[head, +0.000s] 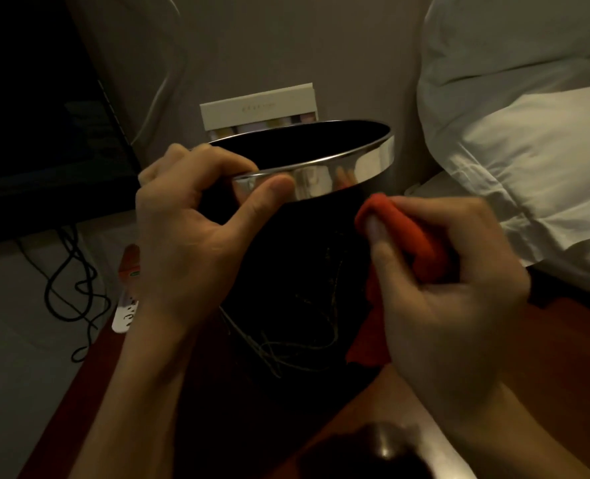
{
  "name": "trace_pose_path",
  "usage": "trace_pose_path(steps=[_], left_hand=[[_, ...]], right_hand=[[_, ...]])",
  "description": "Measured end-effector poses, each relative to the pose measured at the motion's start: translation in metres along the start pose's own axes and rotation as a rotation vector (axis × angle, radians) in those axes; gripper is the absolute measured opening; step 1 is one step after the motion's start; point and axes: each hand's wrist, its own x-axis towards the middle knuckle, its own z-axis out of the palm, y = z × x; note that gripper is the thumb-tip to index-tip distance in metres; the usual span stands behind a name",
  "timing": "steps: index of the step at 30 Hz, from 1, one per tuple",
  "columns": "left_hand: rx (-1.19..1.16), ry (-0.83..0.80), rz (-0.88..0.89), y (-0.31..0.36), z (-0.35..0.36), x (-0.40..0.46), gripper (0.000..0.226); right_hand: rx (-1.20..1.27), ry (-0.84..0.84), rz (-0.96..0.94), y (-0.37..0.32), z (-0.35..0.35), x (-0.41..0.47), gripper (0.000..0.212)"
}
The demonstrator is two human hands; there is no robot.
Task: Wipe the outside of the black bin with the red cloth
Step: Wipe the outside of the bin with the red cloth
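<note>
The black bin (297, 264) with a shiny silver rim band is tilted toward me in the middle of the view. My left hand (190, 236) grips the rim on its left side, thumb on the silver band and fingers inside. My right hand (449, 292) holds the bunched red cloth (404, 236) and presses it against the bin's black outer wall just below the rim on the right. Part of the cloth hangs down below the hand.
A white pillow and bedding (528, 133) lie at the right. A dark screen (44, 126) stands at the left with black cables (69, 288) and a white power strip (126, 316) on the floor. A pale box (259, 108) leans on the wall behind the bin.
</note>
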Motion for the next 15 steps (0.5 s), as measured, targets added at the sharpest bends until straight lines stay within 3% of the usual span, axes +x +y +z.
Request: trace_pose_path(steps=[6,12,15], left_hand=[[0.026,0.013,-0.002,0.001,0.001,0.000,0.024],[0.027,-0.003,0.003,-0.001,0.000,0.001,0.021],[0.029,0.002,-0.009,-0.001,0.001,0.001,0.020]], right_hand=[[-0.069,-0.242,-0.073,-0.002,0.010,-0.039,0.022],[-0.046,-0.076,-0.056,0.002,0.006,-0.009,0.016],[-0.101,-0.200,-0.080,0.004,0.008,-0.035,0.021]])
